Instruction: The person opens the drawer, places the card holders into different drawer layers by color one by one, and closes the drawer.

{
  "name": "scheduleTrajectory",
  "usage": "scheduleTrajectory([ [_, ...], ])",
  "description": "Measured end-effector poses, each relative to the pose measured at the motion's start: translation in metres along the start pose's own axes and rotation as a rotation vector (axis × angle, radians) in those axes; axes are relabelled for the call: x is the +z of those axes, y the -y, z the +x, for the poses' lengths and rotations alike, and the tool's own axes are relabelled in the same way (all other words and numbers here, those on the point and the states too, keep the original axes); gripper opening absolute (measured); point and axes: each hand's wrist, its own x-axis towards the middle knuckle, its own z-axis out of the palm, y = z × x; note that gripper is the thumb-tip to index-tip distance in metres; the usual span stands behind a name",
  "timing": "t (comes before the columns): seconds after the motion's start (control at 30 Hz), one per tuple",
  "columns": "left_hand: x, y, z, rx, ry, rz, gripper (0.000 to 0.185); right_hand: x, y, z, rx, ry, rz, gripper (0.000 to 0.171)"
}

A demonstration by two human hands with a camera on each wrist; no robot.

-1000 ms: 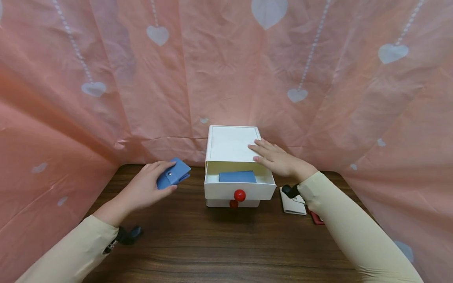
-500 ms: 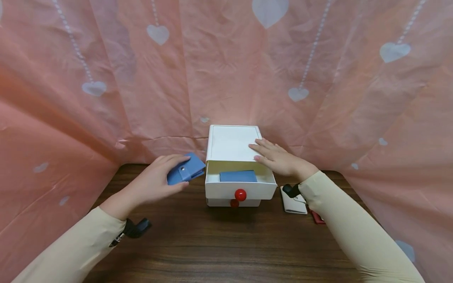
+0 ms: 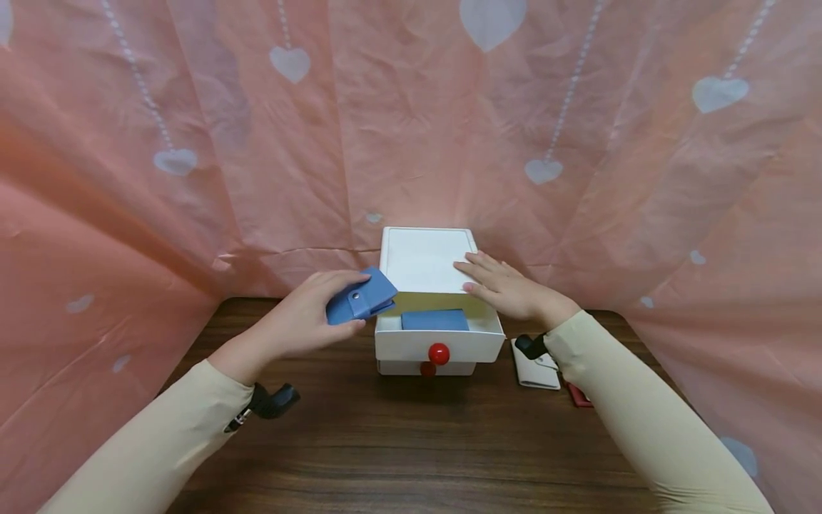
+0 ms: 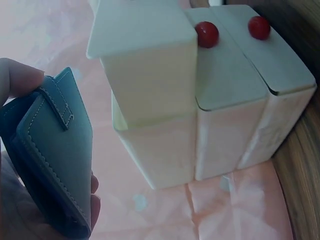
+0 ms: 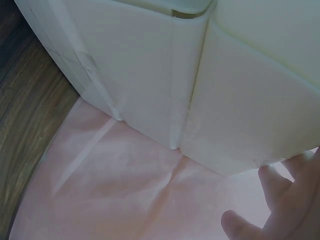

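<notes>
Left hand [image 3: 308, 321] closed around a blue wallet [image 3: 361, 295], thumb below and fingers over the top, a firm grip. Wallet held in the air just at the left edge of the open top drawer [image 3: 440, 341] of a small white drawer box [image 3: 427, 258]. Seen from the left wrist, same blue wallet [image 4: 50, 150] folded shut, strap with snap across its edge, pinched between thumb and fingertips [image 4: 17, 77], apart from the box [image 4: 150, 75].

Right hand [image 3: 509, 289] laid flat on the box's right top edge, fingers straight and spread, gripping nothing. From the right wrist, only fingertips [image 5: 280, 200] against the white side wall [image 5: 150, 75].

Top drawer pulled out toward the viewer, a second blue wallet [image 3: 434, 320] lying flat inside it. Red round knob [image 3: 439, 353] on the drawer front; another red knob [image 3: 425, 368] on the closed lower drawer beneath.

Box stood on a dark wooden bench [image 3: 411, 442], against a pink curtain with white hearts [image 3: 411, 128]. White wallet [image 3: 535, 371] lay on the bench just right of the box, beside the right wrist, with a red item [image 3: 578, 396] partly hidden under the sleeve.
</notes>
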Motion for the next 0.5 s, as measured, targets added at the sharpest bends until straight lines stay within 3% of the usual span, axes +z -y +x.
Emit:
scheduleTrajectory([
  [0.5,0.010,-0.016,0.026,0.036,0.038,-0.049,0.069,0.000,0.000,-0.004,0.006,0.006,0.038,0.064],
])
